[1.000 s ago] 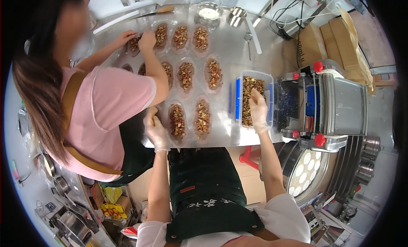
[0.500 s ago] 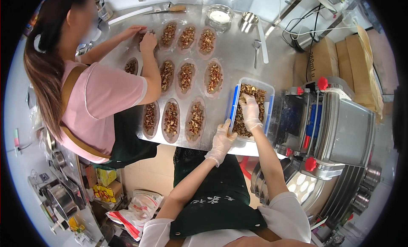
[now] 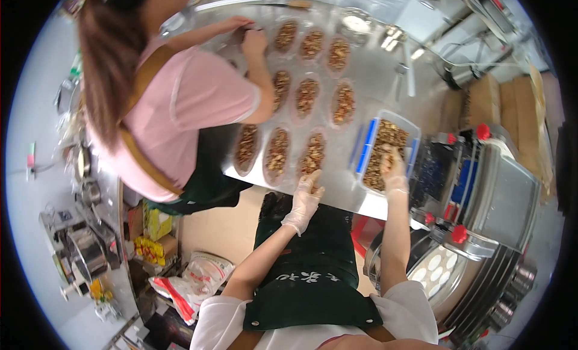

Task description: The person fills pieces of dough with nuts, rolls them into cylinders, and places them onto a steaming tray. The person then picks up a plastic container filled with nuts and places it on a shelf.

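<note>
Left hand (image 3: 305, 201): we hold it near the centre of the frame, in a clear glove, forearm rising from lower left; fingers are bent and point up the frame. We cannot tell whether they grip anything.
Right hand (image 3: 394, 169): we set it right of centre, gloved, forearm close to vertical, fingers down in the nut mix (image 3: 391, 135). We cannot tell whether they close on any.
Nearest oval piece (image 3: 313, 151): at our left fingertips, its lower end by the front edge of the counter (image 3: 374, 70); long axis near upright in the frame, top leaning slightly right. Blur hides whether we touch it.
Other oval pieces (image 3: 306, 97): upper centre, in rows, nut-topped; long axes also near upright.
Plastic container (image 3: 414, 150): right of centre, around our right fingers; long axis near upright, top leaning right, blue strip on its left side.
Counter surface: shiny metal; a bowl (image 3: 355, 26) and a spoon (image 3: 399, 76) lie toward upper right.
Co-worker (image 3: 208, 91): upper left, pink top, hands together over the counter.
Machine (image 3: 503, 190): right, metal, red knobs.
Floor (image 3: 217, 223): tan, left of centre below the counter.
</note>
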